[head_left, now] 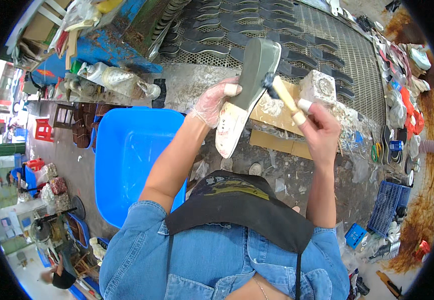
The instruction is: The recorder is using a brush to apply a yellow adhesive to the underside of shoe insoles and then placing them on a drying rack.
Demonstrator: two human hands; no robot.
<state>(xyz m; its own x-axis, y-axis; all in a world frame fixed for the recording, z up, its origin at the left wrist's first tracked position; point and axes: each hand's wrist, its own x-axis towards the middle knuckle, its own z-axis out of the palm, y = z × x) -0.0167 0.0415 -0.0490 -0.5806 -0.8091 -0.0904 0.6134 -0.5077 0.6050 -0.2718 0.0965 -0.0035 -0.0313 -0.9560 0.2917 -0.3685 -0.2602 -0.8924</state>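
Observation:
My left hand (213,104), in a thin clear glove with a pale cover on the thumb, grips a long shoe sole (258,67). The sole is tilted upright, grey-green over its upper part, with a whitish lower end bearing red markings. Pinched in my right hand (321,131) is a brush (286,96) with a light wooden handle. Pale covers sit on its thumb and a finger. The brush's dark bristles are against or very close to the sole's right edge; I cannot tell which.
Rows of dark soles (204,48) lie on a mesh surface (357,60) ahead. A crusted white block (318,86) and cardboard (282,143) are near my right hand. A large blue tub (103,170) stands at left, below a crusted bottle (119,81). A blue crate (384,207) is at right.

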